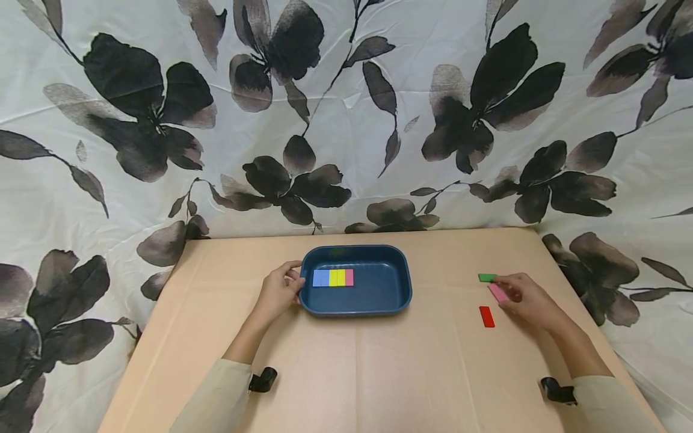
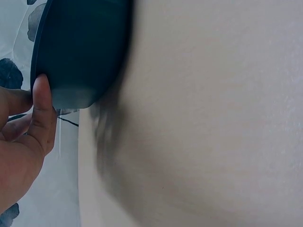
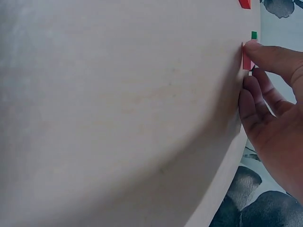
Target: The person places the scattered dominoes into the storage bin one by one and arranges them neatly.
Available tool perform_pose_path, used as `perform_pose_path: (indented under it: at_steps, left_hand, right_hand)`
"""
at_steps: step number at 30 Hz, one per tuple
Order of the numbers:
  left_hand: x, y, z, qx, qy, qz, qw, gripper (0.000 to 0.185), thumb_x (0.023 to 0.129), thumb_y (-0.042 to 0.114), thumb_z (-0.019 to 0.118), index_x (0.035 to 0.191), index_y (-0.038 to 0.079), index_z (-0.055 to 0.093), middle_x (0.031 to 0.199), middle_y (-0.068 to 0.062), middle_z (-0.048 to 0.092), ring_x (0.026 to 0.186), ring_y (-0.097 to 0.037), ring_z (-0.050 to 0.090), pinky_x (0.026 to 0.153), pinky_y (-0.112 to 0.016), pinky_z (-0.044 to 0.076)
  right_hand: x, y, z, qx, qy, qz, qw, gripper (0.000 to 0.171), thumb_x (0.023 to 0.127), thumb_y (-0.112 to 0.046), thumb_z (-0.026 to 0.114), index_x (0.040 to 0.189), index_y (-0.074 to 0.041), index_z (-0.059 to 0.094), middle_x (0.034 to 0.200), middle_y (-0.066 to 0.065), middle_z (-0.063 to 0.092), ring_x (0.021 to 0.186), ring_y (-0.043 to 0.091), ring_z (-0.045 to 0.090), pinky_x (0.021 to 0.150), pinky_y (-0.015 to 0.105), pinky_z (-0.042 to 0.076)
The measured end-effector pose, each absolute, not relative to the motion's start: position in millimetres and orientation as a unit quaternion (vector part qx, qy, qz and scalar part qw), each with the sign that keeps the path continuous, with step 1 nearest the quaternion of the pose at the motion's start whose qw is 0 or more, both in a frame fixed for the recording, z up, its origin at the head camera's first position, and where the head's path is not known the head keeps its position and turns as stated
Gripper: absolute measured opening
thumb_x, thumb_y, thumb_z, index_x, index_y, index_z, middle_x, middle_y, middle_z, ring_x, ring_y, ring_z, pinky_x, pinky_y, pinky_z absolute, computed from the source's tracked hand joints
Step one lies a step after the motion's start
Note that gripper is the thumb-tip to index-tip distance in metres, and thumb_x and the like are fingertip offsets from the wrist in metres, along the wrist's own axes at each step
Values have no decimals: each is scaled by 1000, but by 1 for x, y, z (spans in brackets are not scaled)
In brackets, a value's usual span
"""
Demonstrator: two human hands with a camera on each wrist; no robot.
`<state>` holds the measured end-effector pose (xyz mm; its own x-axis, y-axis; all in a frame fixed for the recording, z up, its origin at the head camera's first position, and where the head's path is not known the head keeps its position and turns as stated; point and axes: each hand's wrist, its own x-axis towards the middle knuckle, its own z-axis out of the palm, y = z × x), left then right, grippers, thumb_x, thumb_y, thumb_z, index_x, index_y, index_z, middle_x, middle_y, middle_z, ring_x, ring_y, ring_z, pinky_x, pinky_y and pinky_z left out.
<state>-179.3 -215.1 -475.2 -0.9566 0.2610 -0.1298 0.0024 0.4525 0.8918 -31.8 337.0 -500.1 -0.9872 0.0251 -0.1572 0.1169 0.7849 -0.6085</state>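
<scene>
A dark blue tray (image 1: 379, 282) lies on the table. In it, a tight row of small flat tiles runs from blue tiles (image 1: 321, 278) through yellow tiles (image 1: 337, 278) to a pink tile (image 1: 349, 278). My left hand (image 1: 280, 288) holds the tray by its left end, the thumb against the wall in the left wrist view. Over at the right, my right hand (image 1: 526, 300) pinches another pink tile (image 1: 497, 293) between thumb and fingers. A green tile (image 1: 486, 278) lies just beyond those fingertips, and a red tile (image 1: 487, 317) lies nearer to me.
The table (image 1: 346, 373) has a plain tan covering. Behind it and along its sides hangs a white cloth (image 1: 379, 180) with dark flowers. Each wrist wears a small black camera, the left camera (image 1: 263, 380) and the right camera (image 1: 557, 391), both low over the table.
</scene>
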Motion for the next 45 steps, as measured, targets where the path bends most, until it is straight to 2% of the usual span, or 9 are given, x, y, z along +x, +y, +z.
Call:
perform_pose_path:
  at_steps: [9, 20, 25, 27, 31, 33, 39, 42, 45]
  left_hand:
    - [-178, -214, -475, 78, 844, 516, 124, 43, 98, -1, 64, 141, -2, 57, 101, -17, 59, 57, -15, 61, 58, -47, 64]
    - [-176, -214, -476, 73, 842, 521, 121, 43, 98, -2, 64, 141, -2, 57, 100, -17, 59, 57, -14, 60, 56, -44, 64]
    - [-174, -214, -477, 69, 840, 524, 123, 44, 98, -2, 64, 141, -2, 57, 101, -17, 59, 57, -15, 61, 56, -43, 64]
    - [-173, -214, -477, 70, 840, 523, 122, 44, 98, -2, 64, 141, -2, 57, 101, -17, 58, 56, -15, 61, 56, -43, 64]
    - [-173, -214, -477, 73, 839, 526, 117, 43, 98, -2, 64, 141, -2, 57, 100, -17, 59, 56, -15, 61, 55, -42, 63]
    - [-173, -213, -477, 75, 837, 529, 116, 44, 98, -2, 64, 141, -2, 57, 100, -17, 59, 56, -16, 61, 55, -43, 63]
    - [-173, -213, -478, 79, 836, 531, 114, 44, 97, -3, 65, 141, -3, 57, 100, -18, 59, 57, -18, 62, 55, -45, 63]
    - [-173, -213, -478, 78, 836, 530, 115, 44, 97, -3, 65, 141, -3, 57, 100, -18, 59, 57, -17, 62, 55, -44, 63]
    - [-172, -214, -478, 76, 837, 529, 116, 44, 98, -2, 65, 141, -3, 57, 100, -18, 59, 57, -16, 61, 55, -42, 63]
  right_hand:
    - [-32, 335, -500, 30, 943, -321, 85, 51, 88, 3, 76, 136, 8, 58, 112, 21, 56, 95, 28, 57, 69, 14, 52]
    - [-33, 335, -502, 47, 943, -316, 89, 51, 88, -5, 80, 133, 5, 59, 107, 17, 56, 94, 27, 55, 68, 14, 53]
    - [-33, 334, -502, 46, 946, -310, 77, 49, 87, -9, 82, 129, 6, 61, 112, 21, 57, 95, 29, 58, 70, 15, 55]
    - [-34, 332, -501, 46, 947, -310, 73, 49, 87, -10, 83, 128, 6, 61, 116, 23, 58, 97, 31, 60, 74, 20, 59]
    - [-37, 327, -496, 50, 949, -305, 67, 51, 87, -13, 83, 129, 5, 61, 117, 22, 63, 101, 35, 65, 82, 38, 66]
    - [-40, 323, -491, 50, 950, -301, 63, 52, 87, -14, 83, 130, 5, 61, 114, 21, 66, 101, 36, 66, 83, 41, 66]
    - [-50, 306, -479, 40, 949, -307, 54, 50, 87, -15, 82, 130, 1, 63, 106, 15, 69, 96, 29, 64, 74, 16, 58]
    - [-57, 296, -476, 29, 945, -322, 41, 49, 87, -13, 83, 130, 1, 64, 104, 14, 70, 94, 27, 65, 72, 11, 55]
    - [-66, 284, -473, 14, 942, -335, 30, 48, 86, -10, 83, 129, 0, 65, 102, 12, 71, 93, 25, 67, 73, 12, 56]
